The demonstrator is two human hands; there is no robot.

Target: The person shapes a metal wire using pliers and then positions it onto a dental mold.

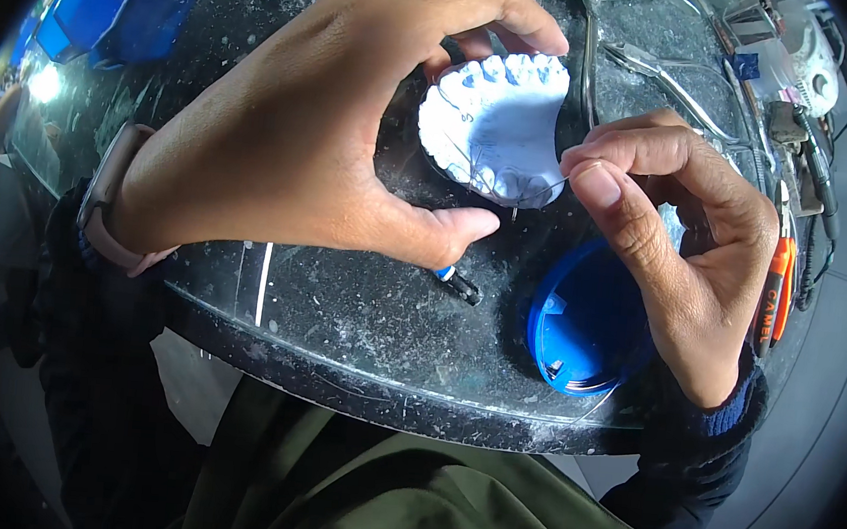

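A white plaster dental cast, teeth along its curved rim and pencil marks on its surface, lies over the dark worktop. My left hand curves round its left side. The fingers are at the cast's far edge, and the thumb stands apart on the near side; whether the fingertips touch the cast I cannot tell. At the cast's near right edge, my right hand pinches a thin metal wire between thumb and forefinger. The wire reaches over the teeth, its far end hard to make out. A blue-and-black pen-like tool lies partly under my left thumb.
Beside my right hand sits a round blue lid or dish with bits of wire in it. Metal pliers lie at the far right, orange-handled cutters at the right. A blue box stands far left. The worktop's curved edge runs nearby.
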